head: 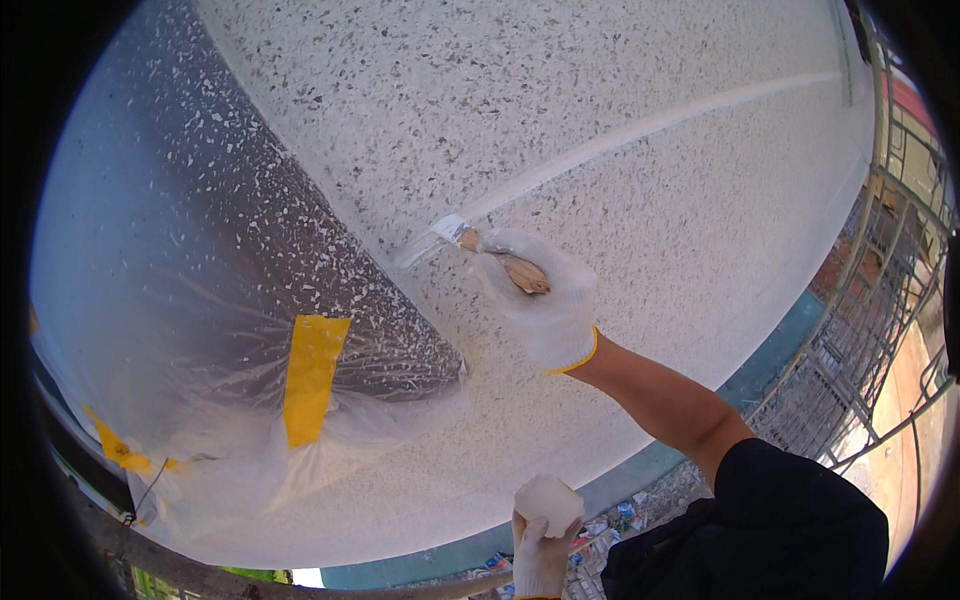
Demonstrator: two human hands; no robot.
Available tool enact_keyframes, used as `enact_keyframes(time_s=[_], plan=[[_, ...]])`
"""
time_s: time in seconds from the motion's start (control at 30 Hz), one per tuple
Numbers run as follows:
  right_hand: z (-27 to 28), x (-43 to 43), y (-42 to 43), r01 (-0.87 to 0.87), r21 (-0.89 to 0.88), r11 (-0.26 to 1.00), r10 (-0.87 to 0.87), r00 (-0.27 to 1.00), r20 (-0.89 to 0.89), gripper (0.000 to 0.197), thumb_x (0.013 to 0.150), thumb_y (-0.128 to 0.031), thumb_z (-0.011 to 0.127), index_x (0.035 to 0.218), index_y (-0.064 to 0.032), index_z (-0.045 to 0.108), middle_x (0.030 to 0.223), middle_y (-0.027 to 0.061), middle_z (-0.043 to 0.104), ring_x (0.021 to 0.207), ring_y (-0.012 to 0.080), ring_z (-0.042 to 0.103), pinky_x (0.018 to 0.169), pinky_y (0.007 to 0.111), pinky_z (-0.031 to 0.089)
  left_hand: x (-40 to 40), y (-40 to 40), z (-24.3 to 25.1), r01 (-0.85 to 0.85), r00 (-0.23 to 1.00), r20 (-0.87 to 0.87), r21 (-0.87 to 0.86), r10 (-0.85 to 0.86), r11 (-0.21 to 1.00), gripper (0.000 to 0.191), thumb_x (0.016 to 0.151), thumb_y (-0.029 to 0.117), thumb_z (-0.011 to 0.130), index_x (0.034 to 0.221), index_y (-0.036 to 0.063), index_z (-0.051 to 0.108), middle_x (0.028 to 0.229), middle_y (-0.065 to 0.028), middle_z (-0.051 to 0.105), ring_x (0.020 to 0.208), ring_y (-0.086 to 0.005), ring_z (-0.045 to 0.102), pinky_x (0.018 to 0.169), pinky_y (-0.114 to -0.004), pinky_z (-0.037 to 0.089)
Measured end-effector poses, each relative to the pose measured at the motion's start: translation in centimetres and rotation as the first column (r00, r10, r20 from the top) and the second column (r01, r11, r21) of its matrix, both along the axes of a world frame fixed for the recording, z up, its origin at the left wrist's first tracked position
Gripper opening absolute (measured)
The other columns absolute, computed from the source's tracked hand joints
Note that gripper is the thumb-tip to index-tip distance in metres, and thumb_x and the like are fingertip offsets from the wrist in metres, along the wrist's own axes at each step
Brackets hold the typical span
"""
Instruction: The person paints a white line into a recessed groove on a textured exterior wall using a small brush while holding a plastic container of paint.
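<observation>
My right hand, in a white knit glove with a yellow cuff, grips a wooden-handled paintbrush. White paint coats its bristles, which are at the speckled, textured wall. From beside the brush a smooth white stripe runs along the wall to the upper right. A shorter wet-looking white stroke reaches toward the edge of the plastic-covered opening. Low in the view, my left hand, also gloved, holds a small cup that appears full of white paint.
Clear plastic sheeting, spattered white, covers a window-like opening at left. Yellow tape fastens its lower edge. Metal scaffolding with a slatted platform stands at right. A teal band borders the wall's base, with litter below.
</observation>
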State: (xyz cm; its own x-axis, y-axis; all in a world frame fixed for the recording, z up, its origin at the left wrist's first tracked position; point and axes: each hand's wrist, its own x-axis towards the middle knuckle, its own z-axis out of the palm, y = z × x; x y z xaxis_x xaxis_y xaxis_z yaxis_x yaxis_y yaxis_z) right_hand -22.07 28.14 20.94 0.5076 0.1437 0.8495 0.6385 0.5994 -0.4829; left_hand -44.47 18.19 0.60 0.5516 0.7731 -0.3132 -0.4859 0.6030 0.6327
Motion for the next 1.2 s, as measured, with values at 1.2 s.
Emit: enact_keyframes(time_s=[1.2], plan=[[-0.5, 0.0, -0.1, 0.186, 0.098, 0.978, -0.189, 0.982, 0.016, 0.016, 0.079, -0.013, 0.078, 0.092, -0.0075, 0.07, 0.072, 0.012, 0.066, 0.061, 0.0275, 0.065, 0.055, 0.033, 0.05, -0.2, 0.0, -0.3, -0.012, 1.0, 0.005, -0.006, 0.012, 1.0, 0.079, 0.074, 0.019, 0.075, 0.142, 0.0152, 0.035, 0.137, -0.0123, 0.046, 0.126, -0.0355, 0.048, 0.099, -0.055, 0.044]])
